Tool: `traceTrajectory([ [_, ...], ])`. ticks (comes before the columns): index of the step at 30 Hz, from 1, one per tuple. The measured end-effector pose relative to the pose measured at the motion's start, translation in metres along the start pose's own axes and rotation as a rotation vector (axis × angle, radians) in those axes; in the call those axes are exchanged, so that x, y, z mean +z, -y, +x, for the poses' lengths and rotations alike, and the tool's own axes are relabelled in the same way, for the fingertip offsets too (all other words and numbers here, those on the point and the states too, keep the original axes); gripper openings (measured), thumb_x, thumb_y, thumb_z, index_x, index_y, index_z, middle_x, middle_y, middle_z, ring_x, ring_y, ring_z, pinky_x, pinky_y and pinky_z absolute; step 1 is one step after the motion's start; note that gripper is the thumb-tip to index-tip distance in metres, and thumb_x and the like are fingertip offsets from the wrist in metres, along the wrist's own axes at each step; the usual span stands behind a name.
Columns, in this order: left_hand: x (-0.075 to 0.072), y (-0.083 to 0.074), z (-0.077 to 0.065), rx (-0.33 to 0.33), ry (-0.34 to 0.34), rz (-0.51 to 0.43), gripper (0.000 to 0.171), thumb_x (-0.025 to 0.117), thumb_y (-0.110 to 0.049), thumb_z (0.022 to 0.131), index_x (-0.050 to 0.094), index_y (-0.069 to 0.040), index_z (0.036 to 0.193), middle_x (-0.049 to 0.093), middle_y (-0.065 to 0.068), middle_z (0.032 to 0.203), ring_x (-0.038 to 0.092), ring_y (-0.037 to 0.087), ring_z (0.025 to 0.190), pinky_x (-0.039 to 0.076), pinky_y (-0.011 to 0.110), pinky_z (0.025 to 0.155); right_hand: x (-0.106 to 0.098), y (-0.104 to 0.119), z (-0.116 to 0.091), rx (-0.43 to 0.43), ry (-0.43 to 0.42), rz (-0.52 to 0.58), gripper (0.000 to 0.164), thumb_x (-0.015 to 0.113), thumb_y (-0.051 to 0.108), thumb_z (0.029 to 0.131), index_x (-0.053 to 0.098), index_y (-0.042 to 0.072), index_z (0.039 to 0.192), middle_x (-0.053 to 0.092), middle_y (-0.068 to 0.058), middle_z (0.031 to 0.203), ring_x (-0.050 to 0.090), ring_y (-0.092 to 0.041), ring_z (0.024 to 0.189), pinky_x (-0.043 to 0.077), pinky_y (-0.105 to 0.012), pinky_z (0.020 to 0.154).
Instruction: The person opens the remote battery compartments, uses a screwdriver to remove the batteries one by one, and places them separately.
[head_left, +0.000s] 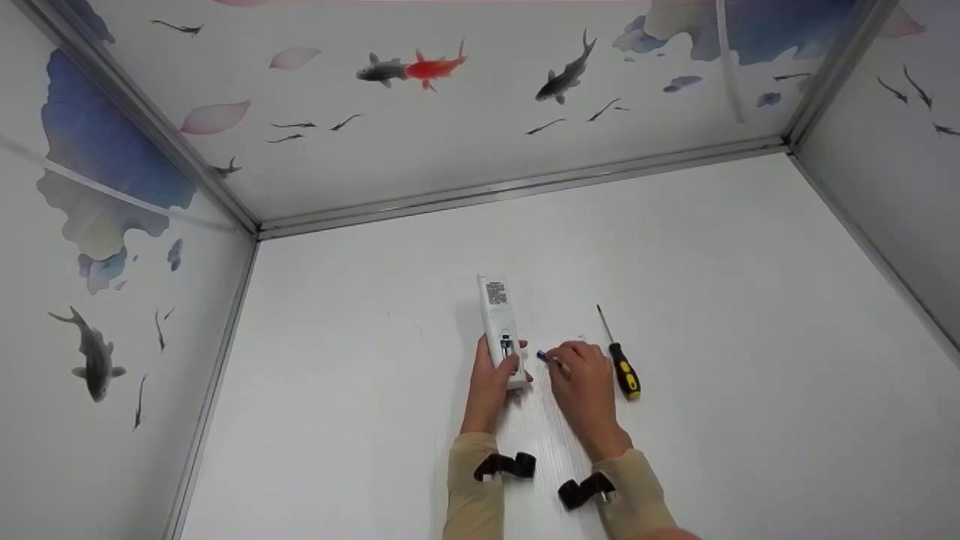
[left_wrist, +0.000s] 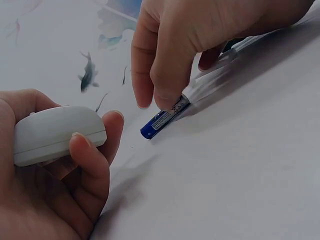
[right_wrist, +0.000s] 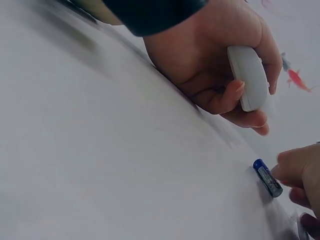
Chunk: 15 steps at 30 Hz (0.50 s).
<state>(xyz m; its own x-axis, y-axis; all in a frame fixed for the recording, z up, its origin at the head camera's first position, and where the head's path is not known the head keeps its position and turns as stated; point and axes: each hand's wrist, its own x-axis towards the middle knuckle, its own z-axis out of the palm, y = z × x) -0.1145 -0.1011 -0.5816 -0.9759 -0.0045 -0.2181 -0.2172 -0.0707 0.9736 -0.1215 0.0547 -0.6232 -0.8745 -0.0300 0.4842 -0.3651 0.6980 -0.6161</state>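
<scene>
My left hand (head_left: 491,382) grips a long white remote control (head_left: 495,311), its labelled back facing up. The battery compartment (head_left: 506,345) is uncovered, and the thumb lies over its lower part. What sits inside is too small to make out. To its right, my right hand (head_left: 585,379) pinches a blue and silver battery (left_wrist: 162,119) between thumb and fingers, low at the white table surface. In the right wrist view the battery (right_wrist: 267,177) shows beside the fingertips, and the end of the remote control (right_wrist: 248,77) sticks out of the left hand (right_wrist: 210,60).
A screwdriver (head_left: 625,371) with a black and yellow handle lies just right of my right hand, tip pointing away. White panels with painted fish (head_left: 566,79) surround the white table (head_left: 337,390), joined by grey metal edging (head_left: 375,217).
</scene>
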Motion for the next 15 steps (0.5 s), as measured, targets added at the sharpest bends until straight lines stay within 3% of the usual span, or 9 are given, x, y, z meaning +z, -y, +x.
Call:
traceTrajectory([
  [7, -0.002, 0.021, 0.010, 0.003, -0.010, -0.015, 0.053, 0.051, -0.012, 0.088, 0.027, -0.019, 0.134, 0.057, 0.009, 0.113, 0.062, 0.029, 0.072, 0.050, 0.039, 0.058, -0.010, -0.001, 0.001, -0.057, -0.157, 0.051, 0.016, 0.067, 0.010, 0.077, 0.066, 0.011, 0.093, 0.056, -0.002, 0.097, 0.049, -0.020, 0.090, 0.037, -0.038, 0.077],
  [15, -0.002, 0.025, 0.010, 0.023, -0.021, 0.003, 0.051, 0.049, -0.016, 0.088, 0.027, -0.024, 0.134, 0.057, 0.002, 0.112, 0.062, 0.028, 0.072, 0.049, 0.035, 0.055, -0.026, -0.012, 0.005, -0.047, -0.298, 0.023, 0.018, 0.068, 0.003, 0.074, 0.067, 0.008, 0.092, 0.056, -0.008, 0.092, 0.046, -0.026, 0.084, 0.033, -0.041, 0.074],
])
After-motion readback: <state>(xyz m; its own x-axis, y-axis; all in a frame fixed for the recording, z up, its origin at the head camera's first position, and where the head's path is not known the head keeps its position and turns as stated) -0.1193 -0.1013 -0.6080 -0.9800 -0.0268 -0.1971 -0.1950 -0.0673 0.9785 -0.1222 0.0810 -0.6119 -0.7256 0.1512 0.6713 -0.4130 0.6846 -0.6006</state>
